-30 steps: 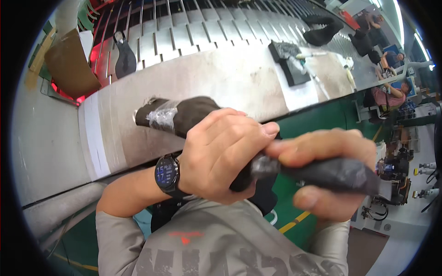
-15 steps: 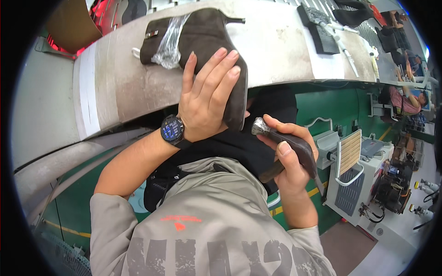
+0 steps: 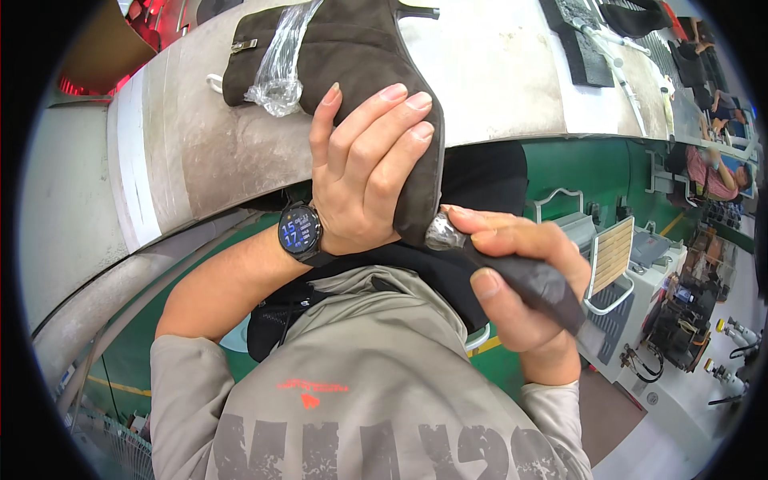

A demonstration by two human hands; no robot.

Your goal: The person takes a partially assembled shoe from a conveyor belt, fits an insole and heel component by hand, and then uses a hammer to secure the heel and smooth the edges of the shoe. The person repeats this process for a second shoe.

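A dark brown suede-like ankle boot (image 3: pixel 360 60) with a thin heel lies on its side across the bench edge, its toe hanging over toward me. Clear plastic film (image 3: pixel 282 68) is wrapped round the shaft. My left hand (image 3: pixel 364 172) grips the boot's forefoot, fingers over its upper and thumb hidden. Between the fingers and thumb of my right hand (image 3: pixel 532 276) is a dark-handled tool (image 3: pixel 532 282) with a shiny silvery knob; its other end is a blurred greyish strip. The knob is right beside the toe's edge; whether they touch I cannot tell.
The pale, stained bench (image 3: pixel 496 72) curves across the top. Toward its right lie a black block (image 3: pixel 588 56) and white pen-like sticks (image 3: pixel 628 88). A white machine with a slatted wooden panel (image 3: pixel 612 264) stands to the right. Farther right, another person (image 3: pixel 710 172) sits.
My right hand has brought the tool's silvery knob up and left to the boot's toe. The boot has shifted slightly, its toe a little lower, with my left hand still on it.
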